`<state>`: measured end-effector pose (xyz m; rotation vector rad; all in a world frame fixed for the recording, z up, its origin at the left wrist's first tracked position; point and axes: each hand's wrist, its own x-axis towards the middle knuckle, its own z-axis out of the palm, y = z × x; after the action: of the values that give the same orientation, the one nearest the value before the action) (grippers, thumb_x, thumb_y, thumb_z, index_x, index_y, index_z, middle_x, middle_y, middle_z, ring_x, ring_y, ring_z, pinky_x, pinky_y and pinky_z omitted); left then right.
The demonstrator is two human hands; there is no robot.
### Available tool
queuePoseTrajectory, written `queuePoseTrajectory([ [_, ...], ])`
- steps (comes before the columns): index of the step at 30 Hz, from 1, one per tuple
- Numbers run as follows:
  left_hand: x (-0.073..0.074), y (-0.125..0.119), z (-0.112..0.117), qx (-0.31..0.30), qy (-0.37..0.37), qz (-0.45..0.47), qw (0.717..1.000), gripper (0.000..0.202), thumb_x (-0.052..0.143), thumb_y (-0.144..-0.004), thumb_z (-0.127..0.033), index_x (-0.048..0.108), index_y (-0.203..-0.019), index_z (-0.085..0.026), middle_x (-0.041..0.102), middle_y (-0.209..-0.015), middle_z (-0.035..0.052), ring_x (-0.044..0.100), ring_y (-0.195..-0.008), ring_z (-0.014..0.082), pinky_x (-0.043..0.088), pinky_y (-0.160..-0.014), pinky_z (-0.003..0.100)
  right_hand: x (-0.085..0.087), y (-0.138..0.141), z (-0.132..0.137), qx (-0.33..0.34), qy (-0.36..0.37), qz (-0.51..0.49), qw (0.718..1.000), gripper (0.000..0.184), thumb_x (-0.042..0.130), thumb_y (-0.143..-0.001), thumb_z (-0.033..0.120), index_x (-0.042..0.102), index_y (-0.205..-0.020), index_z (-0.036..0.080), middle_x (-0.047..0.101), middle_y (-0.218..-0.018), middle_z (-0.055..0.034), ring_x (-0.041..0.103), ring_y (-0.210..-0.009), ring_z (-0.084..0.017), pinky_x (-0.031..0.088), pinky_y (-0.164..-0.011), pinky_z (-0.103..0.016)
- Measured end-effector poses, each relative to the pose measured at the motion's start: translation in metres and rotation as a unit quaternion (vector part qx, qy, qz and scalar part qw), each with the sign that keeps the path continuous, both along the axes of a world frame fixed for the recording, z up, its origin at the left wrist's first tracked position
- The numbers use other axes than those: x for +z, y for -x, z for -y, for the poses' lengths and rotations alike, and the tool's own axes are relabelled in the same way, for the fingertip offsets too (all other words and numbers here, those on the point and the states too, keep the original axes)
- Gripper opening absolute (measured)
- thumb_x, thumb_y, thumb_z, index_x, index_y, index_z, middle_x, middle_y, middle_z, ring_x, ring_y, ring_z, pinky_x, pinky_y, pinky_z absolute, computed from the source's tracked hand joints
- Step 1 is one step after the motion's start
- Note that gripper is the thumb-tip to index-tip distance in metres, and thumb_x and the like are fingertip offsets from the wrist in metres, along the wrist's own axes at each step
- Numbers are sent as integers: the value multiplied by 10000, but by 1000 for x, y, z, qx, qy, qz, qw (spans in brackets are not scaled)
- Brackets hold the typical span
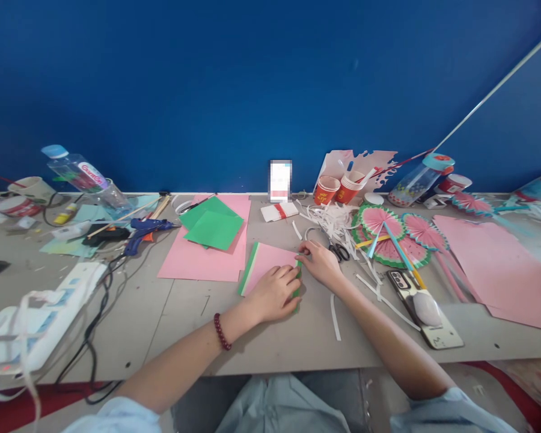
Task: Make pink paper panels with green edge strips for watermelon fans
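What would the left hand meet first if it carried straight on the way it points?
Most likely the right hand or its wrist, just beyond the fingertips of the left hand. Depth is unclear from this single view, so it might pass slightly above or below.

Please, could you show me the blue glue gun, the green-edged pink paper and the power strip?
Blue glue gun (140,231), head view: its body.
Green-edged pink paper (270,260), head view: its uncovered pink area.
Power strip (61,310), head view: its socket face.
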<state>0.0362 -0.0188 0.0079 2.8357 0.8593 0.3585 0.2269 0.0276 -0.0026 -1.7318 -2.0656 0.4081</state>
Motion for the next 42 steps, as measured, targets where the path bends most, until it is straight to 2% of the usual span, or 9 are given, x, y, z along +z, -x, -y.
queuePoseTrajectory([
  [8,-2,3,-1,-9,16,35,999,319,551,-844,-328,584,-1114,-162,607,-1167,92,513,-1099,248,432,-928,383,4,1,1,0,10,4,1000,79,599,-836,284,608,-892,229,616,-863,-11,582,-763,-151,356,-609,-239],
  [12,-5,4,-3,-8,8,57,998,332,535,-847,-308,562,-1145,-164,620,-1145,98,534,-1091,241,441,-923,378,7,-2,4,37,10,-5,999,135,609,-832,331,606,-918,226,613,-904,-14,600,-810,-152,384,-647,-244],
  [15,-7,4,-2,7,-1,62,998,259,540,-841,-267,571,-1074,-159,627,-1087,97,551,-1064,229,453,-907,362,10,-5,5,68,26,-5,997,269,682,-774,356,589,-990,226,608,-974,-22,604,-888,-165,405,-681,-252],
  [18,-8,2,-2,5,-17,44,999,163,566,-823,-264,585,-950,-163,614,-1029,92,555,-1019,233,470,-851,357,11,-6,5,72,37,-4,997,357,722,-740,323,560,-1042,224,600,-1022,-24,601,-924,-168,411,-693,-258],
  [23,-8,-1,-1,6,-43,22,999,114,593,-810,-269,583,-865,-170,593,-990,84,546,-988,239,469,-802,350,6,-5,3,73,32,-1,997,286,683,-788,284,549,-1034,227,594,-1019,-30,600,-914,-168,401,-694,-259],
  [32,-9,0,-1,10,-37,15,999,142,616,-804,-283,583,-881,-168,575,-984,79,536,-978,232,459,-803,345,6,-7,1,64,23,-13,998,185,559,-856,195,567,-1039,223,611,-981,-30,603,-872,-160,399,-672,-245],
  [34,-9,0,-1,11,-36,19,999,149,619,-804,-286,584,-887,-167,576,-981,77,535,-977,232,459,-811,345,7,-10,1,72,27,-25,997,202,572,-848,202,565,-1049,216,611,-959,-26,602,-866,-160,407,-689,-250],
  [38,-11,0,-1,10,-38,28,999,155,618,-805,-288,586,-893,-165,579,-981,79,534,-983,234,460,-816,348,9,-13,2,111,42,-35,992,325,639,-800,219,537,-1108,218,602,-1057,-38,599,-954,-170,420,-733,-262],
  [42,-12,0,-1,7,-40,32,999,155,615,-810,-287,585,-897,-163,580,-993,85,533,-990,233,460,-816,351,9,-12,3,104,50,-28,993,336,652,-778,208,538,-1094,226,595,-1067,-41,599,-962,-174,419,-724,-264],
])
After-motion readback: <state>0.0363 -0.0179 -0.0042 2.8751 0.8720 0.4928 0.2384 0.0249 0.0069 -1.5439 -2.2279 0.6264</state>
